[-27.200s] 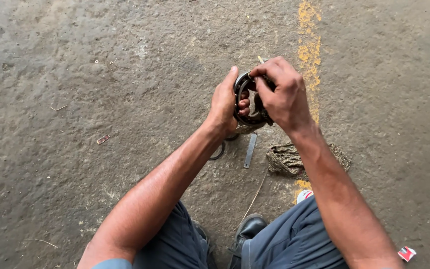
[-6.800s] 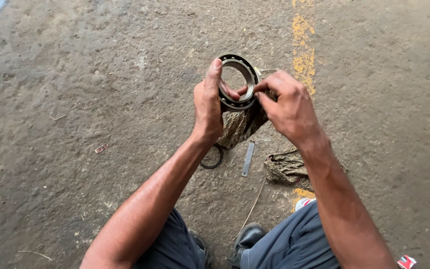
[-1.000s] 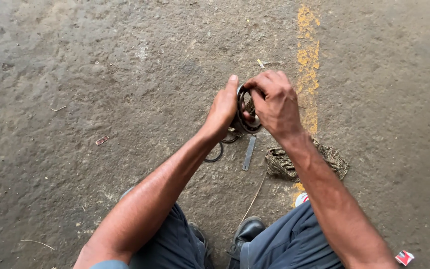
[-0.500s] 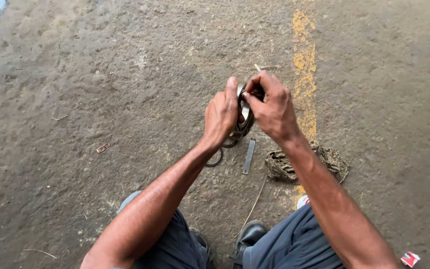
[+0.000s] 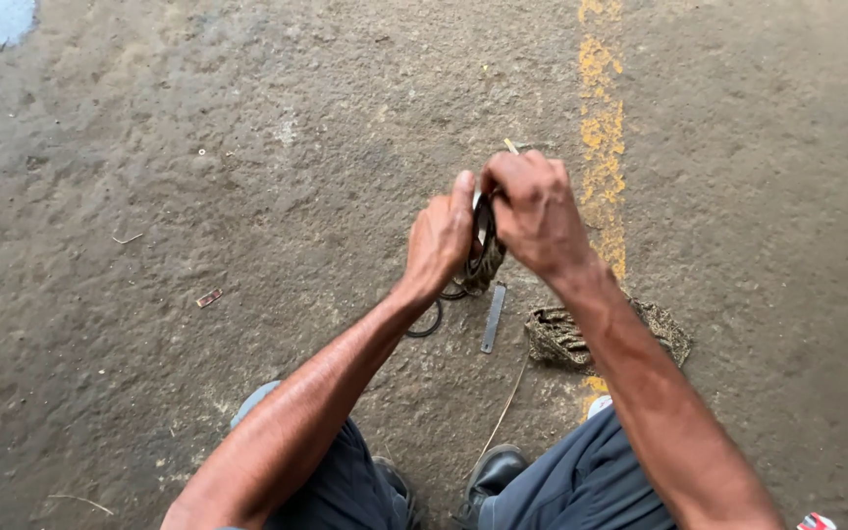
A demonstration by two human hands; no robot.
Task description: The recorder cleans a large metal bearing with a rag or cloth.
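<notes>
We are gripping a metal bearing ring point(image 5: 483, 236) edge-on between both hands, left hand point(image 5: 440, 241) and right hand point(image 5: 534, 211) equally near, above the concrete floor point(image 5: 198, 147)

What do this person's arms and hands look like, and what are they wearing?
Both forearms are bare, with no gloves, watch or rings to be seen on the left hand or the right hand. No sleeve shows apart from a pale blue-grey edge at the frame's bottom. Below are dark blue-grey trousers and a black shoe.
</notes>
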